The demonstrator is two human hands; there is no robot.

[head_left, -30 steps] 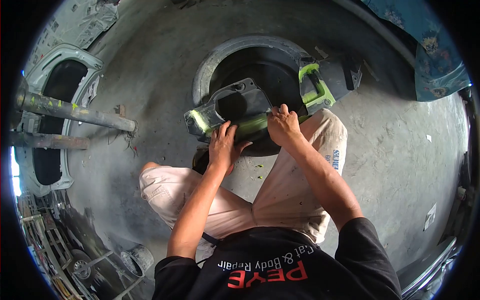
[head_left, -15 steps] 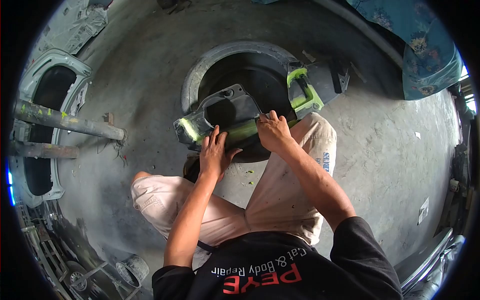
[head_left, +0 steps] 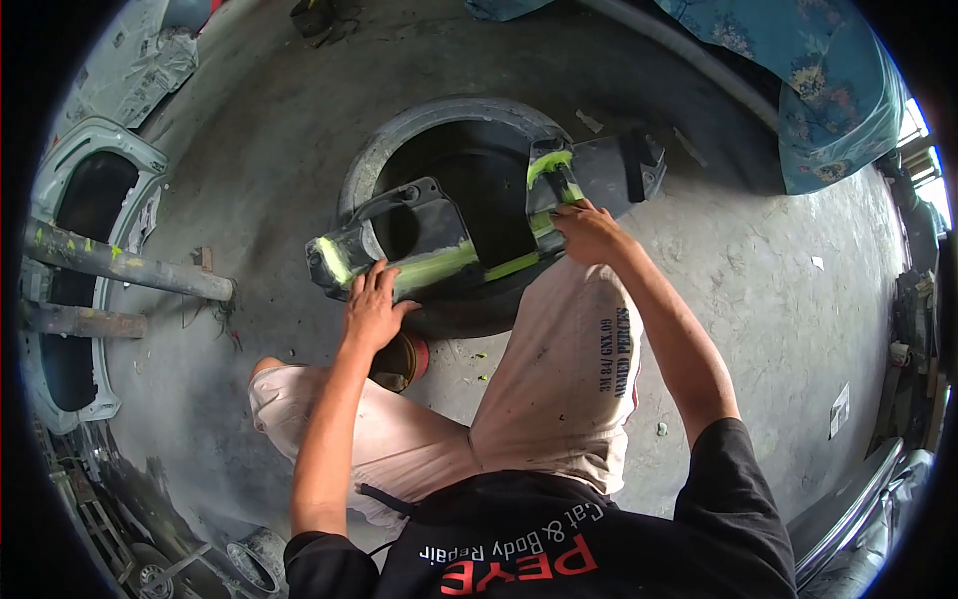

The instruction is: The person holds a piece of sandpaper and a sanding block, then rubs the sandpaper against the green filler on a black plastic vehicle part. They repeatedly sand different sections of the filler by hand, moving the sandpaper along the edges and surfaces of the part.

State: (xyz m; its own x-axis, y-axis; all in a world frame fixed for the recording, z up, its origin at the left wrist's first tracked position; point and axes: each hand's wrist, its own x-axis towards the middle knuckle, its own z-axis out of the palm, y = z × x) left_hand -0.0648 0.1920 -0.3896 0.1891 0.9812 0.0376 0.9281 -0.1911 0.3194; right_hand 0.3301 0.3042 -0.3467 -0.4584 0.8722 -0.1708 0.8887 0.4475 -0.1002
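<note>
A long dark plastic vehicle panel [head_left: 437,222] with cut-out openings and yellow-green patches lies across a tyre [head_left: 399,133] on the floor. My left hand [head_left: 373,315] rests on the near edge of the panel's left part, fingers spread and thumb out. Over on the right part, my right hand [head_left: 595,236] touches the panel beside a yellow-green patch [head_left: 542,222]. Its fingers are bent and close together, and whatever may be under them is hidden.
A round tin [head_left: 409,361] with a red rim stands between my left leg and the tyre. Metal pipes [head_left: 150,268] and a pale vehicle door [head_left: 110,399] are at the left. Blue flowered cloth [head_left: 833,125] hangs at the upper right.
My right hand has slid right along the panel, from its middle to the right patch, uncovering the middle strip. My left hand stays at the left part. The view has shifted slightly.
</note>
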